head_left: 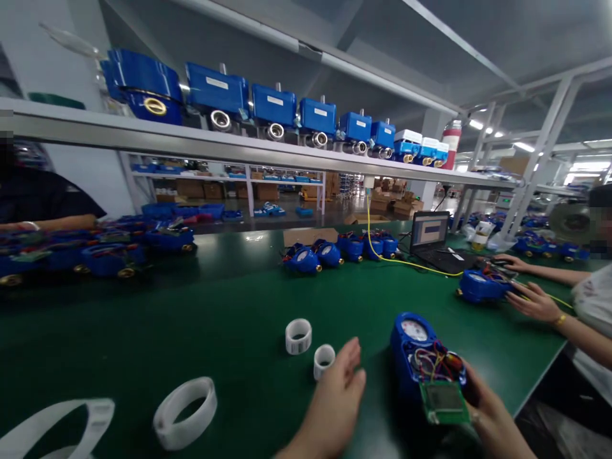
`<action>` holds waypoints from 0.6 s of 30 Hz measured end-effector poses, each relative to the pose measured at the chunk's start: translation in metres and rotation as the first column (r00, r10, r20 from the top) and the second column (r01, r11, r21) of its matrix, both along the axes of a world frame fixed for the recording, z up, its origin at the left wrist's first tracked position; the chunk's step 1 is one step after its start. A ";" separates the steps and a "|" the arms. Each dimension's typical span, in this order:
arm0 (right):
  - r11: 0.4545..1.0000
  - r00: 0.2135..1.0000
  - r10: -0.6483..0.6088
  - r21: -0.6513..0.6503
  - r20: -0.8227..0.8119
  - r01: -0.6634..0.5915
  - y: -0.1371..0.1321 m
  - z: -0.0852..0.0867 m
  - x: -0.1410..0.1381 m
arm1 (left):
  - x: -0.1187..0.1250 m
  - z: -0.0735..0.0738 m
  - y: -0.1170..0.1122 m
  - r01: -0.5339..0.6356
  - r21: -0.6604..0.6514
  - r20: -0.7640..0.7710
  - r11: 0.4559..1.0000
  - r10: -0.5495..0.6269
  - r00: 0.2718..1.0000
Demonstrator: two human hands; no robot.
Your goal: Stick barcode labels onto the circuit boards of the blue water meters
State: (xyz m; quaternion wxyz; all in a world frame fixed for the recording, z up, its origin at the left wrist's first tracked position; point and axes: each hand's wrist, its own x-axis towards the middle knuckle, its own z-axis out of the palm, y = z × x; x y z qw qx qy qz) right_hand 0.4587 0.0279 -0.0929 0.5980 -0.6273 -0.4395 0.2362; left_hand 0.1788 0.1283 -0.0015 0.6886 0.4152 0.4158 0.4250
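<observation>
My right hand [492,405] grips the near right side of a blue water meter [401,357], its fingers partly hidden behind the housing. The meter is uncovered: a round dial shows at its far end, coloured wires lie inside, and a green circuit board with a grey display [444,401] hangs out at the near end. To the left of the meter, my left hand [332,401] is held over the table with fingers stretched out and nothing in them. Just beyond its fingers stands a small roll of white labels [324,362], partly covered by the hand. A second label roll [298,336] is slightly farther off.
A larger white roll [185,413] and a loose strip [90,424] lie left on the green table [229,319]. Blue meters [306,258] line the back beside a laptop [430,239] and yellow cable. Co-workers sit left and right; one handles another meter [480,285]. A shelf [268,145] spans above.
</observation>
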 end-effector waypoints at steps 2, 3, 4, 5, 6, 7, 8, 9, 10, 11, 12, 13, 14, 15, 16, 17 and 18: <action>0.999 0.998 -0.029 -0.021 0.048 0.030 0.032 0.007 0.037 | 0.000 0.018 0.069 -0.144 0.047 0.001 0.988 0.144 0.990; 0.999 0.997 -0.039 -0.027 0.061 0.040 0.048 0.008 0.053 | -0.003 0.026 0.106 -0.229 0.048 0.001 0.972 0.229 0.973; 0.999 0.997 -0.037 -0.030 0.064 0.039 0.065 0.009 0.068 | -0.007 0.032 0.143 -0.318 0.023 -0.008 0.948 0.318 0.948; 0.999 0.998 -0.035 -0.029 0.057 0.037 0.082 0.007 0.081 | -0.010 0.036 0.178 -0.391 -0.014 -0.018 0.920 0.391 0.920; 0.999 0.999 -0.035 -0.022 0.041 0.036 0.100 0.005 0.093 | -0.013 0.038 0.210 -0.451 -0.057 -0.029 0.891 0.450 0.893; 0.999 0.999 -0.038 -0.021 0.018 0.039 0.118 0.001 0.104 | -0.015 0.037 0.239 -0.495 -0.097 -0.036 0.864 0.494 0.869; 0.999 0.999 -0.045 -0.026 -0.008 0.045 0.135 -0.002 0.114 | -0.015 0.035 0.264 -0.528 -0.133 -0.039 0.838 0.528 0.848; 0.998 0.998 -0.054 -0.037 -0.033 0.053 0.151 -0.005 0.123 | -0.015 0.031 0.286 -0.552 -0.167 -0.037 0.817 0.554 0.832; 0.997 0.997 -0.065 -0.054 -0.049 0.062 0.166 -0.008 0.130 | -0.014 0.027 0.305 -0.566 -0.196 -0.033 0.801 0.572 0.820; 0.995 0.996 -0.077 -0.074 -0.055 0.073 0.180 -0.009 0.136 | -0.012 0.021 0.321 -0.572 -0.223 -0.025 0.789 0.582 0.813; 0.993 0.995 -0.082 -0.091 -0.051 0.077 0.191 -0.011 0.142 | -0.010 0.015 0.335 -0.571 -0.246 -0.014 0.783 0.586 0.810; 0.991 0.995 -0.091 -0.101 -0.043 0.086 0.200 -0.012 0.146 | -0.007 0.008 0.348 -0.564 -0.265 -0.002 0.782 0.585 0.811; 0.990 0.995 -0.097 -0.106 -0.036 0.093 0.206 -0.013 0.150 | -0.006 0.002 0.359 -0.555 -0.280 0.012 0.784 0.581 0.814; 0.989 0.994 -0.101 -0.110 -0.037 0.096 0.211 -0.015 0.154 | -0.004 -0.004 0.369 -0.544 -0.290 0.027 0.787 0.575 0.818; 0.989 0.994 -0.101 -0.117 -0.045 0.096 0.214 -0.017 0.158 | -0.003 -0.009 0.377 -0.537 -0.296 0.040 0.790 0.572 0.819; 0.988 0.994 -0.093 -0.127 -0.060 0.084 0.216 -0.020 0.161 | -0.002 -0.013 0.384 -0.536 -0.301 0.050 0.789 0.574 0.818; 0.988 0.994 -0.079 -0.138 -0.077 0.068 0.216 -0.024 0.165 | -0.002 -0.017 0.390 -0.539 -0.305 0.056 0.785 0.579 0.813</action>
